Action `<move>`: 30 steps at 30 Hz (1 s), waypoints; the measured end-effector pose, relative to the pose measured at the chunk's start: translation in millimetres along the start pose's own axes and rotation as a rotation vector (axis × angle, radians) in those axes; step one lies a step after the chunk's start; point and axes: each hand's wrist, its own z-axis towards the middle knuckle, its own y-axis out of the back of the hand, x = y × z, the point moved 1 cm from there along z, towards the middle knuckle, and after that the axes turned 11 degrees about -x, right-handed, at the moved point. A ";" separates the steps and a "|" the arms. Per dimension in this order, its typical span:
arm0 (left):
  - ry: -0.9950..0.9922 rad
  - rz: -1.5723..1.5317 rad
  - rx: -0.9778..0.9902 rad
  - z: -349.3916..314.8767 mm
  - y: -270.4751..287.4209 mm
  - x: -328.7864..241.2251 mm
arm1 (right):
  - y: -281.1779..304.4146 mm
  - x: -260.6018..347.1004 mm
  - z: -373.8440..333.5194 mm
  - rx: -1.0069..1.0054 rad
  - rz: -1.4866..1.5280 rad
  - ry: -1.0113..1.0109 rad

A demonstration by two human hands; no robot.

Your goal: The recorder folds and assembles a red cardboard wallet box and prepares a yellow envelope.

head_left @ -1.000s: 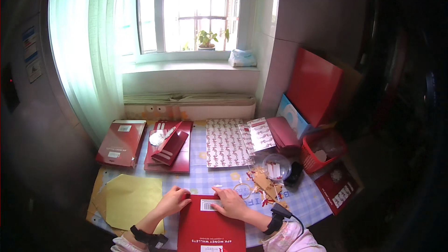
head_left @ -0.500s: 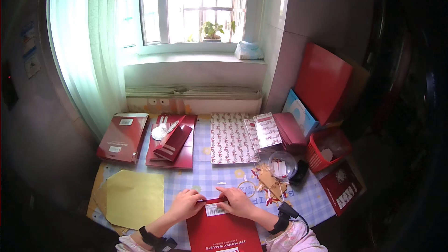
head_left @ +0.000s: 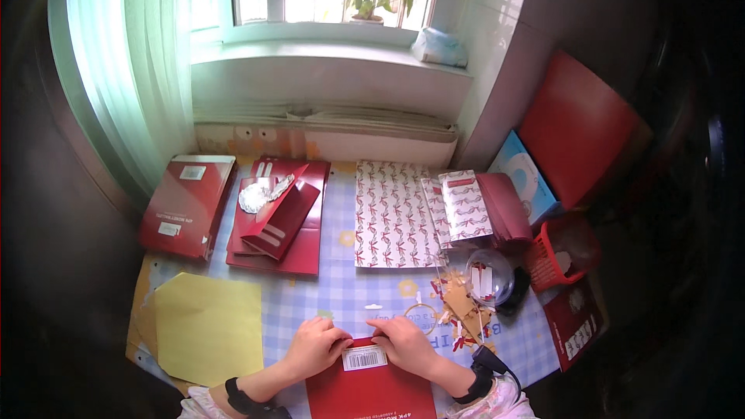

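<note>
Red flat packet [head_left: 371,392] with a white barcode label [head_left: 365,358] lies at six o'clock, its lower part cut off by the frame; left hand [head_left: 314,348] and right hand [head_left: 405,344] pinch its top edge, fingertips curled, thumbs hidden; matte yellow paper [head_left: 208,326] at eight o'clock

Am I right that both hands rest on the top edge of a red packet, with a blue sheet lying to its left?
Not quite: the sheet is yellow, not blue, as the head view shows. The rest holds: the left hand and right hand both rest on the top edge of the red packet, and the sheet lies to its left.
</note>
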 end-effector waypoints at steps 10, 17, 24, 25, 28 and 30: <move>0.010 -0.012 0.003 1.8 2.1 -1.9 | 2.2 1.5 6.7 -0.008 0.022 -0.054; -0.038 -0.016 -0.030 2.9 2.1 -3.6 | 1.8 1.2 4.1 -0.025 0.020 -0.098; -0.038 -0.041 -0.029 3.8 2.8 -3.4 | 7.3 8.9 8.4 -0.196 0.175 -0.043; -0.038 -0.042 -0.030 4.0 2.2 -3.2 | 7.2 9.0 6.5 -0.138 0.254 -0.171; -0.043 -0.033 -0.041 3.1 4.1 -3.7 | 7.2 13.1 6.5 -0.044 0.312 -0.324; -0.039 -0.019 -0.037 2.2 4.9 -4.2 | 6.9 12.7 6.2 -0.008 0.286 -0.355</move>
